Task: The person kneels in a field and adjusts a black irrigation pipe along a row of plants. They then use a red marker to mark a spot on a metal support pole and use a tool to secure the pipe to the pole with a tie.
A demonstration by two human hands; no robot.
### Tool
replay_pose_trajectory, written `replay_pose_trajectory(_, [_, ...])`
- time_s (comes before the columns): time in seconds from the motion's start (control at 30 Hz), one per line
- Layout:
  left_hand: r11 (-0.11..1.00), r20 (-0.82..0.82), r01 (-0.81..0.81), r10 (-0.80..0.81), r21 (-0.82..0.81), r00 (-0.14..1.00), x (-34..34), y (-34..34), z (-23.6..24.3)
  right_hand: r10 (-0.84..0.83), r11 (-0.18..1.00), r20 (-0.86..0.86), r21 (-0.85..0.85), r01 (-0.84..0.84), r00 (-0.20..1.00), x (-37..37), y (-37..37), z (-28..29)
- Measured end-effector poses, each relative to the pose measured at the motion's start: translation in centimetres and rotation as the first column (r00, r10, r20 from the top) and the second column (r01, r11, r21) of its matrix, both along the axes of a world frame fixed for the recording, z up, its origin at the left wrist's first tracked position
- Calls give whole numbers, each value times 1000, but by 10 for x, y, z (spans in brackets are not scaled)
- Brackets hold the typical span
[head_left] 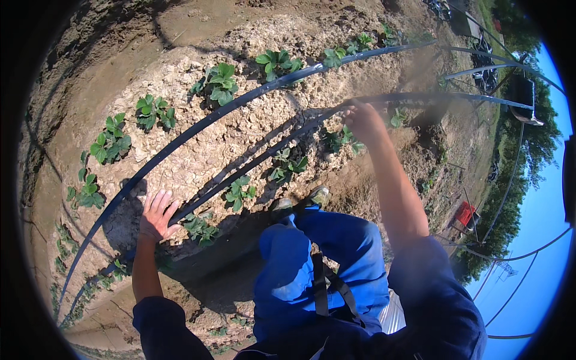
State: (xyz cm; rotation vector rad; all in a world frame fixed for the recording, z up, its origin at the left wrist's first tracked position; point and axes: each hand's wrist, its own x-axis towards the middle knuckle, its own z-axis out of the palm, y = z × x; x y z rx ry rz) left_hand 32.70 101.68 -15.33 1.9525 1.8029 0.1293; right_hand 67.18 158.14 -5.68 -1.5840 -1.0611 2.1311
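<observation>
Black hose [264,157], the nearer of two, runs lengthwise over a soil bed [180,78], between two rows of leafy plants [219,84]. The right hand [365,122] grips it; the left hand [157,217] spreads flat beside it, contact unclear. The second hose [198,127] curves toward the bed's far edge.

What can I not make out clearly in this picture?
- Head view: fingertips of the right hand, hidden by its own back.
- Head view: palm of the left hand, hidden likewise.
- Head view: black pipe just beyond the right hand, hazily blurred.
- Head view: red object, too small to identify.
</observation>
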Motion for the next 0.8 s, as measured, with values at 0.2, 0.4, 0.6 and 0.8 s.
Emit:
replay_pose_trajectory(0.2, [994, 13, -73, 74, -86, 997, 7, -11, 4, -86, 996, 89, -9, 87, 992, -5, 27, 10])
replay_pose_trajectory(0.4, [984, -20, -123, 121, -130, 992, 6, -2, 10, 0, 995, 241, 100, -25, 971, 54, 51, -42])
replay_pose_trajectory(0.6, [998, -300, 11, -30, -67, 954, 15, -5, 17, 124, 980, 226, 125, -155, 966, 79, 47, -86])
replay_pose_trajectory(0.8, [938, -446, -184, 36, -293, 894, 42, 19, 49, 47, 904, 268, 400, -155, 962, 87, 38, -90])
